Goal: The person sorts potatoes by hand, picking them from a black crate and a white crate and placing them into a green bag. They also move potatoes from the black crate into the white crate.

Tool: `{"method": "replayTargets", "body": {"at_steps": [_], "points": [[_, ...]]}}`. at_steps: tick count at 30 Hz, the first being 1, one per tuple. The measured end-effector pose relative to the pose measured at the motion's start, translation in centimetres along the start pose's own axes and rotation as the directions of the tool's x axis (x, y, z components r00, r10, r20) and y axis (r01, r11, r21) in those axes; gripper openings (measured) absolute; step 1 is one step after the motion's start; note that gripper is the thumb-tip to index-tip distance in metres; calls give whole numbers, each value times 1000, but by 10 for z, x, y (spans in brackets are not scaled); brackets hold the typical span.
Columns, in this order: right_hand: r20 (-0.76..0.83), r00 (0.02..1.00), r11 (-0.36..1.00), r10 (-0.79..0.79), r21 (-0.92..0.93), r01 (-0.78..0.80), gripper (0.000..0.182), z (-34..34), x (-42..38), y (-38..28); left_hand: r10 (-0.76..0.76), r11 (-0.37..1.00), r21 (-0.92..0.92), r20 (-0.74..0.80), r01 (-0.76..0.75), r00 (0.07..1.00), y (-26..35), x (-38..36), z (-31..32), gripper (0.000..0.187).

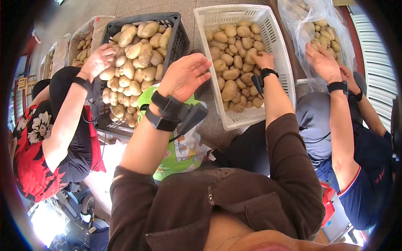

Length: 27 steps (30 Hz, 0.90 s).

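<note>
My left hand [186,76] is raised between the two crates, its fingers stretched out and nothing in it. My right hand [263,60] reaches into the white crate [278,37], its fingers curled at a potato [251,55] near the right side of the pile. Whether the fingers grip that potato or only touch it is hard to make out. Many potatoes of mixed sizes fill the white crate. The black crate [175,37], left of my left hand, holds a heap of larger potatoes. Both my wrists carry black straps with devices.
At the left, a co-worker's hand [99,60] touches the potatoes at the black crate. At the right, another person's hands [324,65] are at a clear plastic bag [302,16] of potatoes. More potato sacks [86,31] stand far left. A green printed cloth [171,161] lies near my left forearm.
</note>
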State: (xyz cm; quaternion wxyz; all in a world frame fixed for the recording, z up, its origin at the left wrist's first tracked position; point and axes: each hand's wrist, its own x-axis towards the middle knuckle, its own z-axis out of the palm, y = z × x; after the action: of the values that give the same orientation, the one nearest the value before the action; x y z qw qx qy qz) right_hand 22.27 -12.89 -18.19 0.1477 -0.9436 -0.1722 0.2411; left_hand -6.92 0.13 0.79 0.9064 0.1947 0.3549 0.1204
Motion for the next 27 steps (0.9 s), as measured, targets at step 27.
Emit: {"method": "replayTargets", "body": {"at_steps": [27], "points": [[-172,779,455,-602,728,513,51,-47,-224,-110,223,957,-181,-49,-228,974,3,11,-11,26]]}}
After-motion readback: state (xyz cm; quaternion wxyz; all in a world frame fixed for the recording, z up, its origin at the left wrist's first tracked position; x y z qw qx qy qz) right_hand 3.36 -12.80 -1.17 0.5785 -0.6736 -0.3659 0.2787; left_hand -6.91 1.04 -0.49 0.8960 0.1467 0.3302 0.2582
